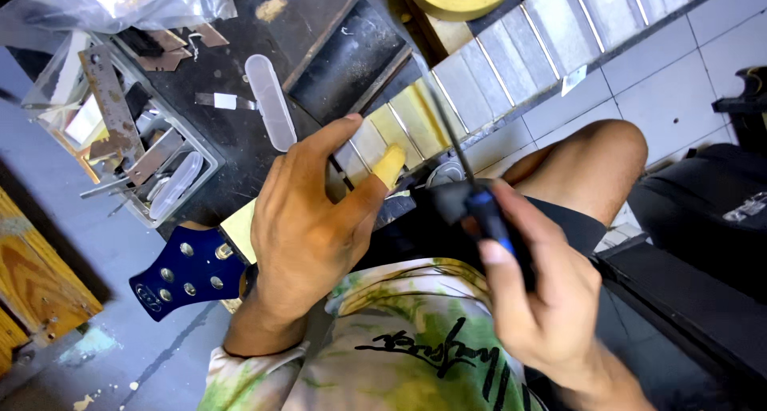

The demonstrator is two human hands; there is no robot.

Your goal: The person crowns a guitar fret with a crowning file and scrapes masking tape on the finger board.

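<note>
My left hand (307,219) lies palm-down, fingers spread on the guitar neck (495,67); neck runs from blue headstock (188,271) up-right. Right hand (535,291), just right, grips a thin file (451,139), tip pointing away.

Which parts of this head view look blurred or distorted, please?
Head view: the right hand and its thin tool are motion-smeared; the left hand on the guitar neck is sharper; straight frets and floor tiles bow outward, a wide-angle effect; lighting is even, without glare.
</note>
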